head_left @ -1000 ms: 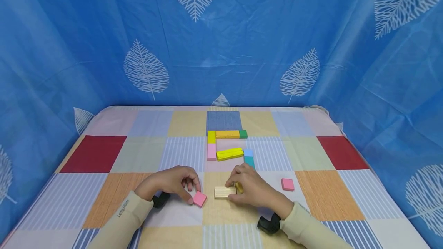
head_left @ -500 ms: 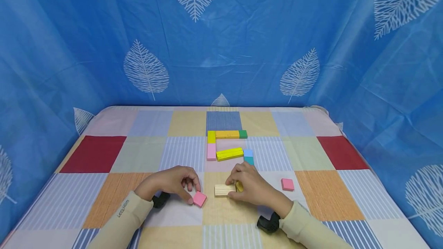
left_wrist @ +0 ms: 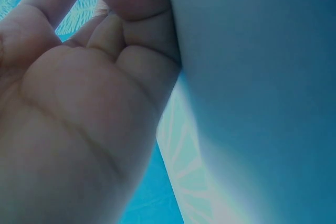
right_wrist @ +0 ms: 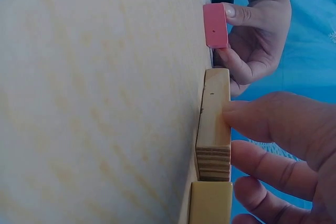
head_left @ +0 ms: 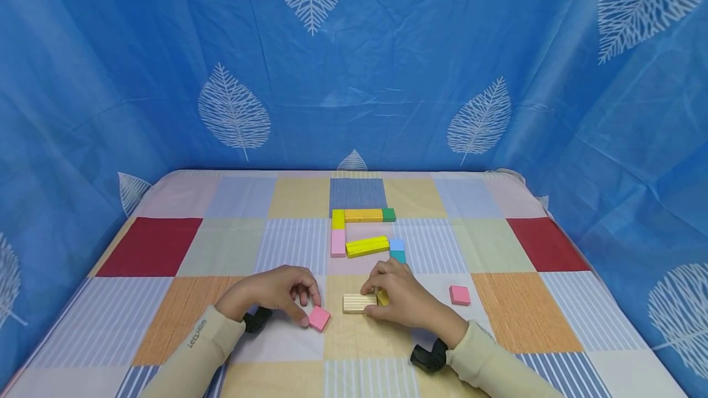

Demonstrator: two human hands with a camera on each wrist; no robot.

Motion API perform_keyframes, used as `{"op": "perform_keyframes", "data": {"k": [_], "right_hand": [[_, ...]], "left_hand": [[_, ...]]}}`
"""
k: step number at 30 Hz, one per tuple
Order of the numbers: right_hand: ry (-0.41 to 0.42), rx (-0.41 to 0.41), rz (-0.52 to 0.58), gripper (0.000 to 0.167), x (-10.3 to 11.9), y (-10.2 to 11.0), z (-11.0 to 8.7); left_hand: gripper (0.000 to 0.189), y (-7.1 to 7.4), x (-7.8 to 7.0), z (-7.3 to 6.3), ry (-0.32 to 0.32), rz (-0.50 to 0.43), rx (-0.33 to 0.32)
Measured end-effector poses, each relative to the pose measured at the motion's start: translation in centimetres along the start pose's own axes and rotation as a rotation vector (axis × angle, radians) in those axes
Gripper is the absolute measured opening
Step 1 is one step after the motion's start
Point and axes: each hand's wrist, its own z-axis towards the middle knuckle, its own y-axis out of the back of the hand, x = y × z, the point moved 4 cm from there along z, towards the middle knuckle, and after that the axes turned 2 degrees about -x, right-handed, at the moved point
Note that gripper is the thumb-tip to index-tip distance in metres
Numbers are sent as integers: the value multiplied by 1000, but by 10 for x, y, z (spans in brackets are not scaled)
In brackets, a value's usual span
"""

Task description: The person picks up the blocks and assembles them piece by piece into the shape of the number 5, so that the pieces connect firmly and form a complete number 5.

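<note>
In the head view my left hand (head_left: 273,290) pinches a square pink block (head_left: 319,318) between thumb and a finger at its near-left side. The block sits turned like a diamond on the cloth. My right hand (head_left: 406,300) grips a plain wooden block (head_left: 354,304) with grooved grain, thumb on the near side and fingers on the far side. Right beside it, partly hidden by the hand, is a yellow block (head_left: 383,296). The right wrist view shows the wooden block (right_wrist: 214,108) end to end with that yellow block (right_wrist: 211,203). The left wrist view shows only palm and fingers.
Farther back stand joined blocks: an orange block (head_left: 363,215), a green one (head_left: 389,215), a yellow one (head_left: 338,219), a pale pink one (head_left: 338,243). Yellow bars (head_left: 367,246) lie slanted beside a blue block (head_left: 396,244). Another pink block (head_left: 460,295) lies at the right.
My right hand has pushed the wooden block slightly away from me, with the yellow block shifting alongside. The left hand and its pink block have stayed in place.
</note>
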Motion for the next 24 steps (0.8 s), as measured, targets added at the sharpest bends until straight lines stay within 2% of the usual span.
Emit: {"op": "perform_keyframes", "data": {"k": [12, 19, 24], "right_hand": [[-16, 25, 30, 18, -1, 6, 1], [10, 53, 254, 20, -10, 27, -3], [58, 15, 361, 18, -22, 43, -12]], "left_hand": [[22, 1, 0, -1, -8, -14, 2], [23, 2, -2, -1, -24, -31, 17], [23, 2, -1, -1, -19, -38, 17]]}}
